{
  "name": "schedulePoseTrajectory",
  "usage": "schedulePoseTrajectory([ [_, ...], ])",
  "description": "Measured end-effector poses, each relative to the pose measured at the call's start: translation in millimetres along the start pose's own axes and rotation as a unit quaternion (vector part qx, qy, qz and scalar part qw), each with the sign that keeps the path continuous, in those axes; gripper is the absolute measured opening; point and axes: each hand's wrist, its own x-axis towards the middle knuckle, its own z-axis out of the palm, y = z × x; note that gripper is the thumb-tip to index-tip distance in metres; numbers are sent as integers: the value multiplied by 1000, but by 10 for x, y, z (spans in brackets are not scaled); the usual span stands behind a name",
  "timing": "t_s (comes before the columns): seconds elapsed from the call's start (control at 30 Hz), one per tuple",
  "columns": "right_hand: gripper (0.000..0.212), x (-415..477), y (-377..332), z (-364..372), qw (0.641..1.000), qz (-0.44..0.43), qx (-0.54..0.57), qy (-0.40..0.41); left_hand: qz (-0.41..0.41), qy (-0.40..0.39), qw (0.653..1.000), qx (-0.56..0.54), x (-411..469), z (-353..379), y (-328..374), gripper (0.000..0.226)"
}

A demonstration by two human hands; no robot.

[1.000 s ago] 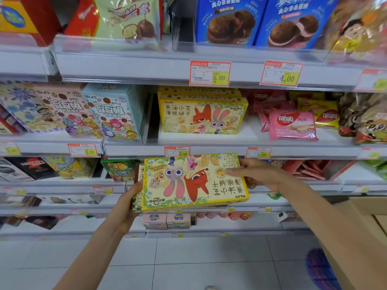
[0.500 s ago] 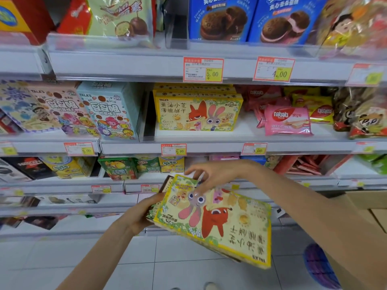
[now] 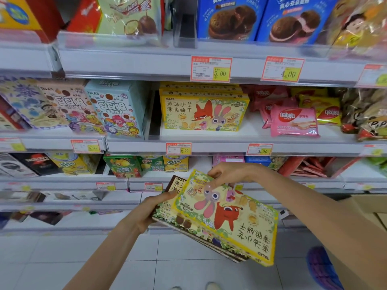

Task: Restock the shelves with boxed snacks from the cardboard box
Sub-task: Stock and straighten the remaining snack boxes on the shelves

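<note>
shop aisle, snack section: a person faces the shelves with both bare arms reaching out low in front. the left hand grips the near-left end of a small stack of boxes, fingers underneath and thumb laid on top. the right hand comes in from the right with fingers curled, pinching the far edge of the top yellow box. that box carries a cartoon fox and rabbit and lies tilted, its print upside down from where the person stands. it sits askew on the boxes beneath, slid to the right so their left ends show. how many boxes are in the stack i cannot tell.

the held boxes hang below the middle shelf, in front of the lower shelves and over the white tiled floor. on that middle shelf, straight beyond the hands, matching yellow boxes sit face-out above a price tag reading 6.00. pink wafer packs lie just to their right, and pastel cartoon boxes stand to their left. blue biscuit boxes fill the shelf above. a brown cardboard box shows at the right edge, partly behind the right forearm.
</note>
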Motion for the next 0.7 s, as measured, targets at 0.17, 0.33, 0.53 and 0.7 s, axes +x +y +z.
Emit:
schedulePoseTrajectory([
  [0.17,44,-153,241,-239,976,-20,190,108,56,33,998,8,-61,-27,143,28],
  [0.33,41,-397,360,-331,889,-115,393,203,55,75,996,16,-96,-239,94,69],
  [0.53,61,-510,442,-13,823,-175,475,256,47,79,996,9,-122,-219,-23,86],
  [0.7,36,-545,589,99,813,-152,497,263,58,94,994,10,-105,-179,-30,81],
])
